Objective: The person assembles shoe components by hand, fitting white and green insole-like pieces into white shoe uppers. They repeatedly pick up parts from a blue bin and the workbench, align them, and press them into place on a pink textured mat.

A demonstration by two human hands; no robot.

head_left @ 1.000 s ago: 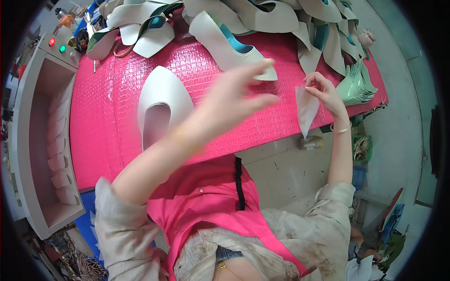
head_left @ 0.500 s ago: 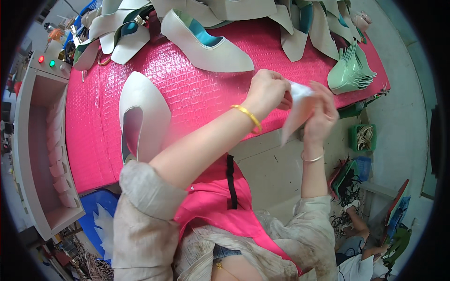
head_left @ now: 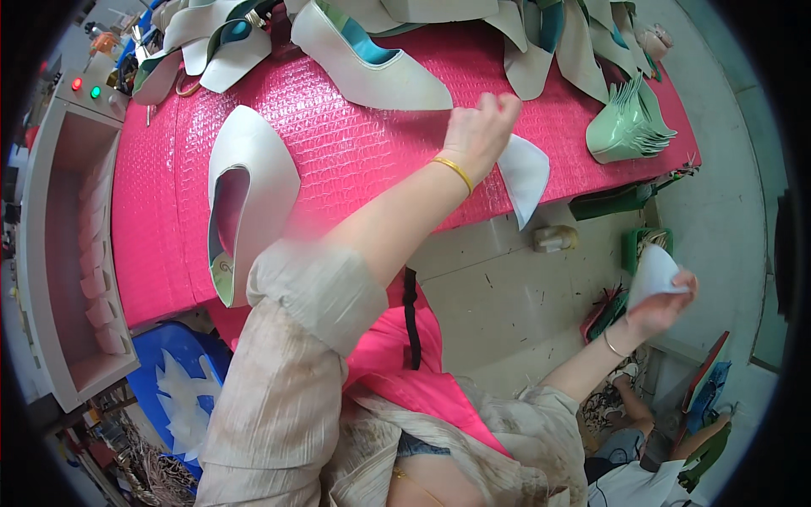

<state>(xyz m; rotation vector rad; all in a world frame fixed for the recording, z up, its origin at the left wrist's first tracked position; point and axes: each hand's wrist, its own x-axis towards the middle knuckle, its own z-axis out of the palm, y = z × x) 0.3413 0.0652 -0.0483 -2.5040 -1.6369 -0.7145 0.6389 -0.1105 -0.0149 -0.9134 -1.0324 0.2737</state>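
Observation:
My left hand (head_left: 477, 135), a yellow bangle at its wrist, is over the pink table with its fingers curled closed. What they hold, if anything, is hidden. Beside its wrist, a thin white curved piece (head_left: 525, 176) hangs partly over the table's front edge. Off to the right, away from the table, my right hand (head_left: 663, 306) grips another thin white curved piece (head_left: 655, 277). A pale shoe upper (head_left: 253, 165) with a green and grey inside lies on the left part of the table. A second shoe upper (head_left: 372, 80), lined in blue, lies behind my left hand.
More pale uppers (head_left: 574, 59) are heaped along the far edge of the pink table (head_left: 152, 245). A green cluster of fringed pieces (head_left: 629, 131) sits at the right end. At left are a shelf box (head_left: 51, 279) and a blue bin (head_left: 152, 372). A co-worker (head_left: 642, 473) sits lower right.
My hands have parted: the right has swung right and down with a white piece, while the left has shifted slightly up. A white piece now shows at the table's edge.

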